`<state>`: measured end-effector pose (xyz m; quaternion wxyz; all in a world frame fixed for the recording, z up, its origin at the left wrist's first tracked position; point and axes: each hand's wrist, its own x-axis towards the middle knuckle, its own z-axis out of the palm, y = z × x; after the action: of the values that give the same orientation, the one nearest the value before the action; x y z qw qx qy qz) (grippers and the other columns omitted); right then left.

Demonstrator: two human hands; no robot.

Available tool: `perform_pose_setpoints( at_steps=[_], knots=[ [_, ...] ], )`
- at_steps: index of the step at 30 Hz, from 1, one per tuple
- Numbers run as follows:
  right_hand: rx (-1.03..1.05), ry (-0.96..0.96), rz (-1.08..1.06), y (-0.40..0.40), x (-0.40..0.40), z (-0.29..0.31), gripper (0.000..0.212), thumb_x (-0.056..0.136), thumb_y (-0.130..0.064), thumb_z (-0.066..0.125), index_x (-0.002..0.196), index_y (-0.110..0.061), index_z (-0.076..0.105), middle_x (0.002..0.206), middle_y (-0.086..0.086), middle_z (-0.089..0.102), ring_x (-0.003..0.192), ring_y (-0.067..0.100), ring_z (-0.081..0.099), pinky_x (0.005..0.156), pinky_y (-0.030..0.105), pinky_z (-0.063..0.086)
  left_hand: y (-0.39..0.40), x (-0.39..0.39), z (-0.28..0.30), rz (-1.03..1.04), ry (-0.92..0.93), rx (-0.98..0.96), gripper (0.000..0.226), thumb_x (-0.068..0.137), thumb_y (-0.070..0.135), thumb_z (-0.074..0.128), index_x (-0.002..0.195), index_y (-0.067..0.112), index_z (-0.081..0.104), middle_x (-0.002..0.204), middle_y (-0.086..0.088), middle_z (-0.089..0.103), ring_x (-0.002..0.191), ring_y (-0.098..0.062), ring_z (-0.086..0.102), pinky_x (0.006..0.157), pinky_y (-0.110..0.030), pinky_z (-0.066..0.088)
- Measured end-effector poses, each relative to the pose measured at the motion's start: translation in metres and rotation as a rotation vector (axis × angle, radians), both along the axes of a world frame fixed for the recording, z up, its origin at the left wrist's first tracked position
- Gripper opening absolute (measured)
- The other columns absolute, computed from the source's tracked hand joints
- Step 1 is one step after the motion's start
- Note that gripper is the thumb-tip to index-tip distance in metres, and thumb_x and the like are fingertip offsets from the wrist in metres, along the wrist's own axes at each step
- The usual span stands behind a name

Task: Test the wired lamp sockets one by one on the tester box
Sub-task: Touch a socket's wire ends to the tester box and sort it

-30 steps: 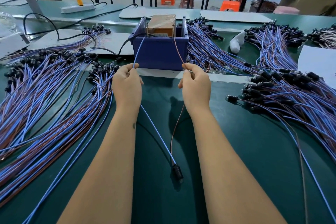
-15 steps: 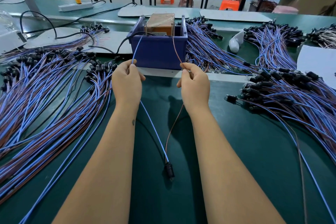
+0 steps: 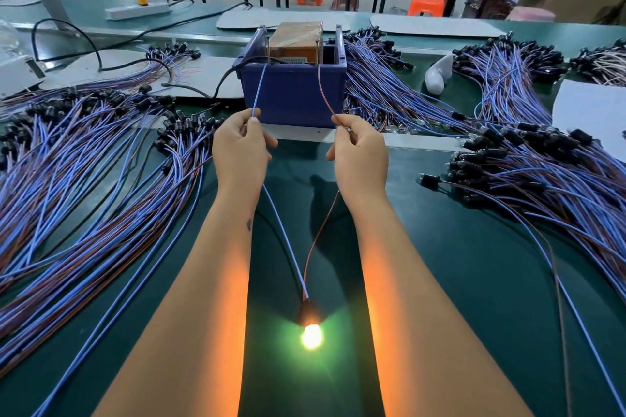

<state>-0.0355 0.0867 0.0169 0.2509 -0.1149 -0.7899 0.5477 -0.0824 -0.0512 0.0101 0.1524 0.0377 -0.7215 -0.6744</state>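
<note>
A blue tester box (image 3: 293, 96) with a brown block (image 3: 298, 39) inside stands at the middle of the green table (image 3: 457, 281). My left hand (image 3: 240, 154) pinches a blue wire (image 3: 257, 91) whose end reaches the box's left pin. My right hand (image 3: 360, 154) pinches a brown wire (image 3: 323, 90) that runs to the right pin. Both wires trail back between my forearms to a black lamp socket (image 3: 307, 311) lying on the table. Its bulb (image 3: 311, 336) glows bright yellow.
Large piles of wired sockets lie at the left (image 3: 84, 162) and the right (image 3: 542, 173), with more behind the box (image 3: 376, 78). A black cable (image 3: 189, 88) enters the box from the left. White sheets (image 3: 589, 112) lie at the right edge.
Both hands have pushed the wire ends forward and up onto the box's pins. The socket slid a little away from me, and its bulb, dark before, now shines.
</note>
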Motion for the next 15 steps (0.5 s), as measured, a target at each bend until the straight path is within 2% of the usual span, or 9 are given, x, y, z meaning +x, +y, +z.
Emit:
perform_pose_setpoints(
  at_steps=[5,8,11,13,15],
  knots=[
    [-0.003,-0.011,-0.005,-0.003,-0.001,-0.001,0.027,0.1,-0.016,0.042,0.116,-0.022,0.062,0.091,0.004,0.069,0.072,0.012,0.058,0.066,0.027,0.044,0.003,0.003,0.001,-0.007,0.006,-0.011,0.023,0.101,0.017,0.041,0.113,0.019,0.061,0.054,0.01,0.064,0.043,-0.003,0.047,0.054,-0.023,0.041],
    [0.001,-0.043,0.003,-0.012,0.003,-0.005,0.013,0.097,-0.019,0.044,0.103,-0.025,0.054,0.087,0.004,0.069,0.081,0.021,0.06,0.071,0.036,0.048,0.014,0.014,-0.001,-0.087,-0.016,0.019,0.017,0.101,0.015,0.044,0.097,0.021,0.06,0.056,0.009,0.066,0.046,0.0,0.051,0.052,-0.019,0.044],
    [0.02,-0.039,0.047,-0.018,0.009,-0.005,0.004,0.095,-0.018,0.051,0.092,-0.021,0.051,0.081,0.005,0.069,0.081,0.028,0.063,0.074,0.039,0.049,0.031,0.033,-0.002,-0.211,0.02,0.087,0.021,0.098,0.011,0.054,0.088,0.022,0.068,0.067,0.011,0.069,0.06,0.003,0.059,0.059,-0.015,0.048],
    [-0.009,-0.026,0.07,-0.019,0.015,-0.005,0.009,0.094,-0.018,0.056,0.086,-0.021,0.054,0.077,0.004,0.07,0.076,0.024,0.065,0.072,0.036,0.05,0.037,0.044,-0.003,-0.255,0.073,0.138,0.027,0.095,0.007,0.059,0.082,0.027,0.072,0.069,0.011,0.07,0.065,0.001,0.061,0.064,-0.014,0.05],
    [-0.036,-0.007,0.088,-0.019,0.023,-0.004,0.015,0.092,-0.018,0.06,0.079,-0.025,0.055,0.071,-0.001,0.068,0.066,0.013,0.065,0.065,0.029,0.047,0.036,0.05,-0.005,-0.225,0.081,0.167,0.025,0.094,0.008,0.063,0.083,0.028,0.073,0.074,0.005,0.068,0.071,-0.005,0.06,0.069,-0.018,0.05]
  ],
)
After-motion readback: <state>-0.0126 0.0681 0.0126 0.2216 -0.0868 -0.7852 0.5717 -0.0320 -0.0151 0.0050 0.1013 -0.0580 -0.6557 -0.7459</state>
